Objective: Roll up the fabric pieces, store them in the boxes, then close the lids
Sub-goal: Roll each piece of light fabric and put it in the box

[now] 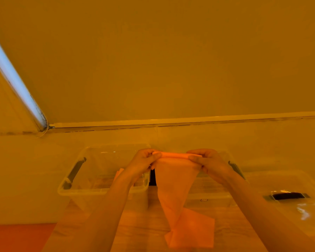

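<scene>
— Above the two boxes, what's in the hands?
— An orange cloth (176,180), held up over the bench (144,231). The left hand (144,163) and right hand (206,161) each pinch an end of its started roll; the rest hangs to the wood.
— So how far along?
— Early, I'd judge. The left box (71,188) and right box (216,197) stand open; a bit of orange shows in the left one. A lid (289,206) lies right.
— The room?
— A plain wall (171,60) behind, a bright window strip (13,77) far left.
</scene>
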`<action>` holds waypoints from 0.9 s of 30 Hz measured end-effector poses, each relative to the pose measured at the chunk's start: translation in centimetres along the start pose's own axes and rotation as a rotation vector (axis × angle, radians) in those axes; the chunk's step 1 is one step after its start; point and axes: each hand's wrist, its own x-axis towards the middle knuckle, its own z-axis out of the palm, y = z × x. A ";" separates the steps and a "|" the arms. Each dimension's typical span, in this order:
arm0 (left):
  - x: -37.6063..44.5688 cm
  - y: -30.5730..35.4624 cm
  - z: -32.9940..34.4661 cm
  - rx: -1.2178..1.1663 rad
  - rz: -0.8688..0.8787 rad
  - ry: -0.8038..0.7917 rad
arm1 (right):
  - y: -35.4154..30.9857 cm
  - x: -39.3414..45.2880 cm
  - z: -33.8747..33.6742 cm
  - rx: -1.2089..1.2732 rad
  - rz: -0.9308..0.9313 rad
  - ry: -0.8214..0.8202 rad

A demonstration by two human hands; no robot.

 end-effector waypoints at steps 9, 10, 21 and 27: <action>-0.1 -0.3 0.1 -0.039 -0.039 0.022 | 0.1 -0.3 0.1 -0.055 -0.012 -0.022; -0.2 -0.2 0.2 -0.052 -0.037 0.017 | 0.1 -0.3 0.2 -0.058 -0.010 -0.022; -0.1 0.5 0.0 -0.228 -0.004 -0.022 | -0.6 -0.1 0.5 0.051 -0.014 0.003; 0.9 2.7 -0.6 -0.101 0.051 -0.017 | -3.0 0.6 0.0 -0.038 -0.055 0.026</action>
